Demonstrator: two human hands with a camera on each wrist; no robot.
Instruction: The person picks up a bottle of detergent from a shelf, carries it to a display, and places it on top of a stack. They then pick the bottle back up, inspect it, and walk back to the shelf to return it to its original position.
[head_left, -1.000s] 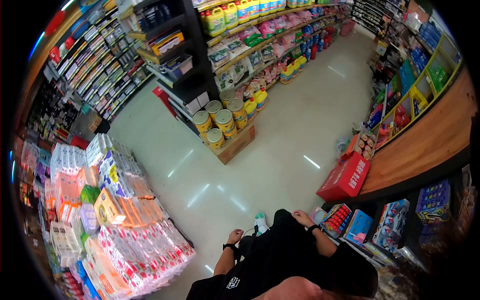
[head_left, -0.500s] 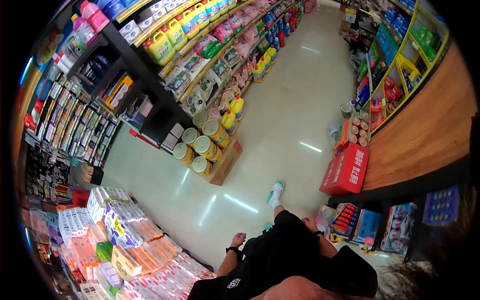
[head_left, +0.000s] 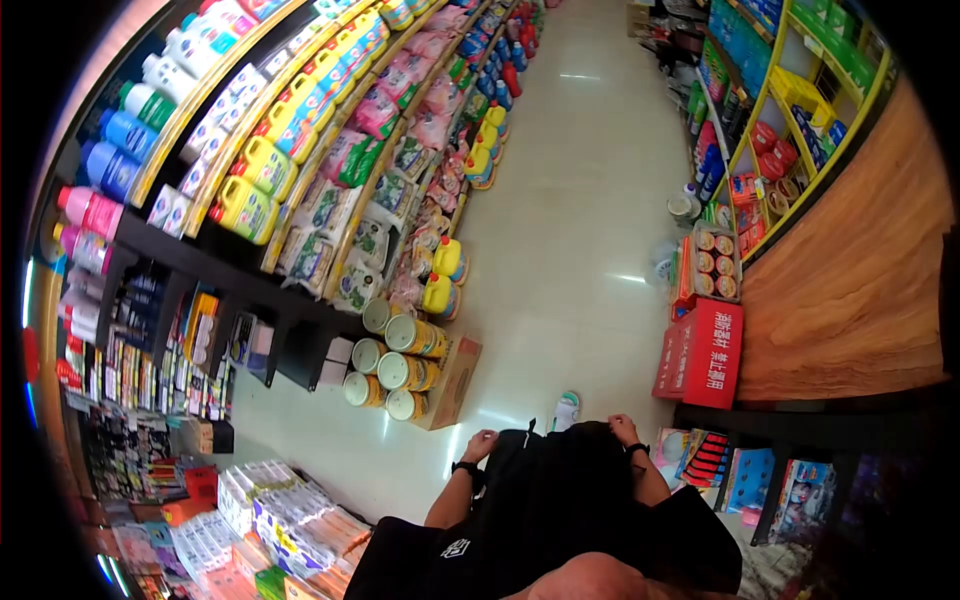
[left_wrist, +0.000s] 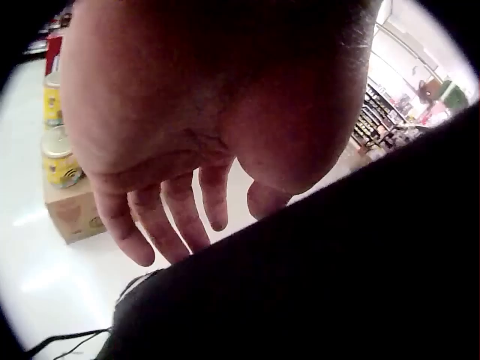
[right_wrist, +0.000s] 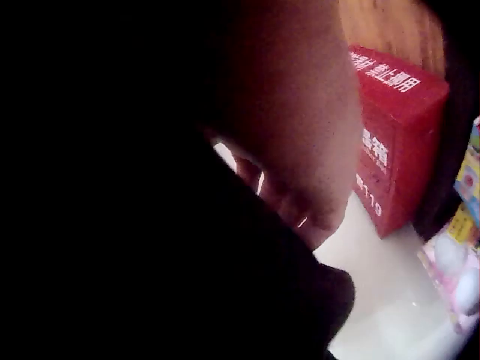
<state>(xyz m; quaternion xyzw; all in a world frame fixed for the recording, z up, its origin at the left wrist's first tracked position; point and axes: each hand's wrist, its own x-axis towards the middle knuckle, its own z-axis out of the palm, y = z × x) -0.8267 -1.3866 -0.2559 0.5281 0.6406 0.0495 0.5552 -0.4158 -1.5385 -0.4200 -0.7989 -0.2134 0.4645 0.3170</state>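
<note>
In the head view my left hand (head_left: pixel 481 445) hangs beside the dark clothing at the left thigh, holding nothing. The left wrist view shows that hand (left_wrist: pixel 202 127) with its fingers loosely extended beside the black cloth. My right hand (head_left: pixel 624 430) hangs at the other thigh in the head view. Black cloth (right_wrist: pixel 150 247) covers much of the right wrist view, where the right hand (right_wrist: pixel 307 150) is dark and its fingers are partly hidden; no object shows in it. One shoe (head_left: pixel 565 410) is visible on the floor in front of the body.
An aisle floor (head_left: pixel 570 200) runs ahead. Left of it are shelves of yellow bottles (head_left: pixel 245 208) and round tins (head_left: pixel 407 371) on a cardboard box (head_left: pixel 457 385). A red box (head_left: pixel 712 355) stands right, by a wooden panel (head_left: pixel 840 320). Stacked tissue packs (head_left: pixel 290 520) are at lower left.
The view has turned and moved forward, so the detergent shelf fills more of the left side and the tissue packs sit lower. Both hands still hang by the thighs.
</note>
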